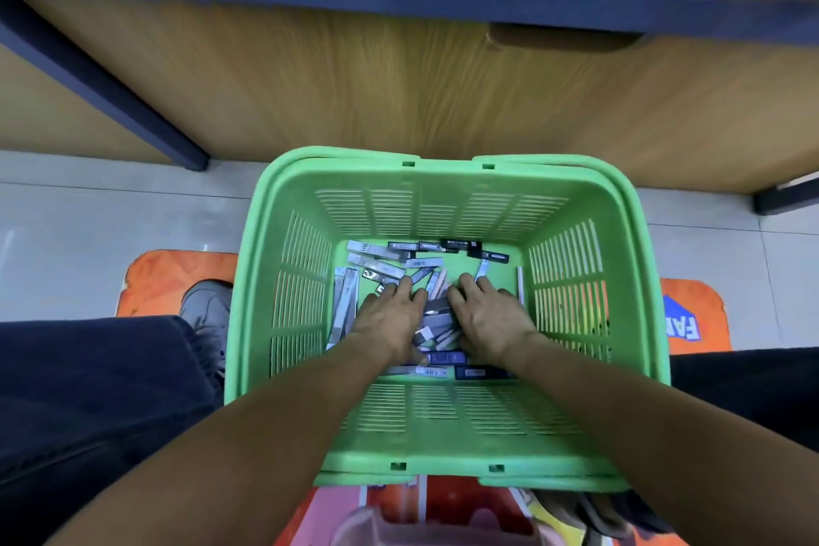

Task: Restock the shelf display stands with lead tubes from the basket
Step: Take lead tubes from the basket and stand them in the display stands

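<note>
Both hands, left hand [390,317] and right hand [489,319], press flat, grip released, on lead tubes [436,310].

Both forearms reaching forward and down, side by side. Left hand [390,319] palm-down, fingers [401,288] spread. Right hand [489,319] palm-down just beside it, fingers likewise spread and pointing forward.

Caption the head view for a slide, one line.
Both hands, left hand and right hand, reach into the green basket on the floor, palms down on the loose lead tubes, below a wooden shelf.
</note>
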### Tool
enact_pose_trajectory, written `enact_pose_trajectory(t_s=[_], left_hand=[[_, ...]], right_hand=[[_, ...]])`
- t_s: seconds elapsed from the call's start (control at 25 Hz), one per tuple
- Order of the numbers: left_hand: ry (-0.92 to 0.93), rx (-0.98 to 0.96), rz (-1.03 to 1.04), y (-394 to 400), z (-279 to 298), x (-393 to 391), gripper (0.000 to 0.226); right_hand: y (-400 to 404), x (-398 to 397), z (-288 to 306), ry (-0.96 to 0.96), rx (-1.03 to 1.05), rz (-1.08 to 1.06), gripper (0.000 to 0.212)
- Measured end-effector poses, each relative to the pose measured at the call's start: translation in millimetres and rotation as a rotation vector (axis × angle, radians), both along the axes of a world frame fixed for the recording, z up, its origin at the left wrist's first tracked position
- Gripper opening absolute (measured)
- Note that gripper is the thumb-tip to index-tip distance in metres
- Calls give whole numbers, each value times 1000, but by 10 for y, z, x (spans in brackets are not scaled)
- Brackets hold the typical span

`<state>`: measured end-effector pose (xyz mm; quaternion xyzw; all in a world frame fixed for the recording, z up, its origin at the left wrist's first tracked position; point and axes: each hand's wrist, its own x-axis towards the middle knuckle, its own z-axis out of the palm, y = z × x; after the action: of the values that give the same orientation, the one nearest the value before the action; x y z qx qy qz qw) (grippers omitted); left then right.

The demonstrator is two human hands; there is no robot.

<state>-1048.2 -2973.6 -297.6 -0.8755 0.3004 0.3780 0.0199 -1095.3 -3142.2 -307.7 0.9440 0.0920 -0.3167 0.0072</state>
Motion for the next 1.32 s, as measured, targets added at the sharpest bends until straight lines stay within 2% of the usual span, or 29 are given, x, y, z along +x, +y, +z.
enact_pose_trajectory(t_s=[0.12,0.32,0.48,0.64,0.72,0.92,1.04,1.16,1.32], left_hand=[[-98,34,-87,-72,-9,37,85],[-169,85,-203,-167,-94,-140,93],[-108,79,-73,-277,-116,-182,90],[0,51,77,-342,-124,-151,83],[17,47,84,-341,-121,-155,80],[-15,88,41,-351,-125,-332,76],[-15,65,52,-354,-143,-343,70],[-40,29,35,-334,-135,-300,64],[-66,41,49,-328,-138,-316,60]], right_hand=[[-62,12,-18,22,56,-102,66],[-163,86,-28,188,259,-293,73],[-193,186,18,300,383,-489,57],[-188,250,105,320,503,-698,65],[-184,261,101,302,509,-705,63],[-152,204,134,439,685,-896,56],[-110,207,154,440,760,-998,47],[-124,293,77,346,662,-1005,41],[-272,439,38,66,268,-1029,21]])
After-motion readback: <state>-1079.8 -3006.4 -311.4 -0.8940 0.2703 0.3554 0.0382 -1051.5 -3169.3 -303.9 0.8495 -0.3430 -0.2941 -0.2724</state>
